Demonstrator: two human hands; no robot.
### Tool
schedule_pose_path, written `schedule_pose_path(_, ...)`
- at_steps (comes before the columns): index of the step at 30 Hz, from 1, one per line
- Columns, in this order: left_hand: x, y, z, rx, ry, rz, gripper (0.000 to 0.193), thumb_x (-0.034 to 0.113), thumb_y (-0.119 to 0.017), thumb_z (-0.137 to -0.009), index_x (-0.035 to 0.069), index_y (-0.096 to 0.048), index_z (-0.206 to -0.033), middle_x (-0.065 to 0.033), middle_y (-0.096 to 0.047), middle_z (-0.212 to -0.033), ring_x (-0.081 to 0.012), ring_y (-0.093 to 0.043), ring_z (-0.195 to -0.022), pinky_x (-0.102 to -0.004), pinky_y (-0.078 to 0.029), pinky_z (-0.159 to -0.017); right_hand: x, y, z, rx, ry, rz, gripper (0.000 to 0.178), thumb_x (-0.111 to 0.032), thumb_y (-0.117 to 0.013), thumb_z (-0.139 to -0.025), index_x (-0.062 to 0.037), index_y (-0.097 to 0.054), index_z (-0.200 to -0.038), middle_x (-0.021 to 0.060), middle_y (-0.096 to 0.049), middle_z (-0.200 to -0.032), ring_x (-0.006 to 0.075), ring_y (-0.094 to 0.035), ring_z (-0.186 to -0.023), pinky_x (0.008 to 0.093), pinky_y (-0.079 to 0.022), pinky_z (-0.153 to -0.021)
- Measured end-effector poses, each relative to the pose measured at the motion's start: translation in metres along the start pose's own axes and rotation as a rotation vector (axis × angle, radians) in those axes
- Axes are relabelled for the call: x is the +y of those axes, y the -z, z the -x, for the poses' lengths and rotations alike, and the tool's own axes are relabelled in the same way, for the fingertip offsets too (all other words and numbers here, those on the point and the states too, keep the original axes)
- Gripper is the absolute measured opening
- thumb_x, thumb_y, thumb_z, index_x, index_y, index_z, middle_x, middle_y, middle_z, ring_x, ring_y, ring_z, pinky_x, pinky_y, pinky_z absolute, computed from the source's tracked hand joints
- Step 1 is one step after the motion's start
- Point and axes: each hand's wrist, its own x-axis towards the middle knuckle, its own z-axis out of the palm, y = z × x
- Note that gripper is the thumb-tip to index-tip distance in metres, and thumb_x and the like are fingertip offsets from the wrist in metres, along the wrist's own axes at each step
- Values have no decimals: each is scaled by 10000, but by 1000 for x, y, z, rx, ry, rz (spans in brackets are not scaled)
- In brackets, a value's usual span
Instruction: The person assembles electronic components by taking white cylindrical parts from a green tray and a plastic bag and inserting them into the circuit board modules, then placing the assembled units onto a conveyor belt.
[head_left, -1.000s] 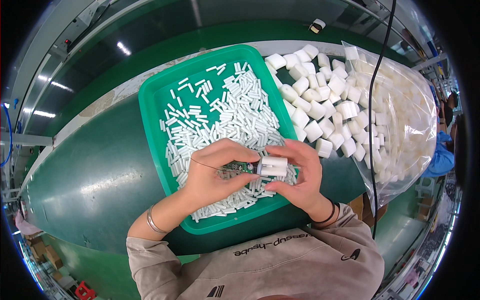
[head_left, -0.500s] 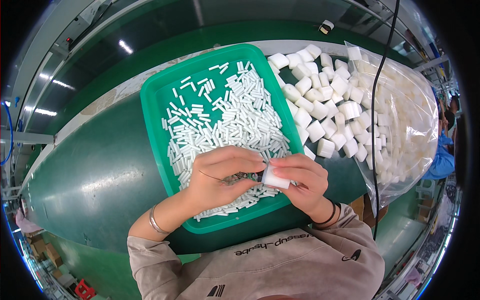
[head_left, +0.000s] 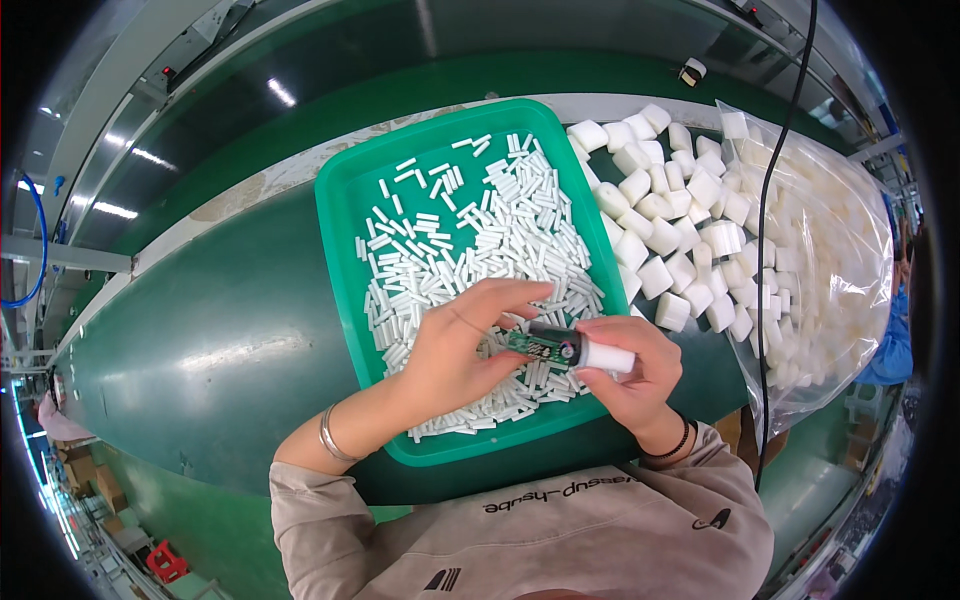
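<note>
Here, your left hand pinches the green circuit board and your right hand clamps the white cylinder, probably so both line up.

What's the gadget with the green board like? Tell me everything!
The gadget has a green circuit board with tiny parts, a black section and a smooth white end piece, maybe foam, on the right. It points roughly left to right, held above the green tray. The right hand grips the white end piece. The left hand is close to the other end, though whether it touches is hard to tell.
</note>
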Motion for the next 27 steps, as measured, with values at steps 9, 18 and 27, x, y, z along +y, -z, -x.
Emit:
schedule_pose_path(9,-3,12,4,-61,-190,-262,300,-129,-560,-525,18,-641,-773,-81,-633,-763,-201,-615,-652,-262,-489,-582,1,-2,-1,-76,-18,4,324,-67,-753,-587,20,-633,-875,136,-641,-826,228,-632,-721,259,-488,-612)
schedule_pose_path(18,-4,48,-26,87,87,-273,267,-139,-489,-606,-14,-611,-808,-76,-619,-819,-140,-590,-785,-248,-470,-667,9,-2,1,20,-117,-128,745,-80,-719,-634,4,-329,-1263,175,-532,-1115,227,-561,-924,304,-462,-766)
schedule_pose_path(27,-131,234,-13,1033,175,-256,139,137,-588,-800,0,-567,-816,0,-548,-658,-55,-484,-588,-170,-355,-552,2,-4,-2,-180,-242,-83,573,-37,-660,-691,-39,-425,-1214,96,-619,-911,157,-576,-726,253,-464,-649)
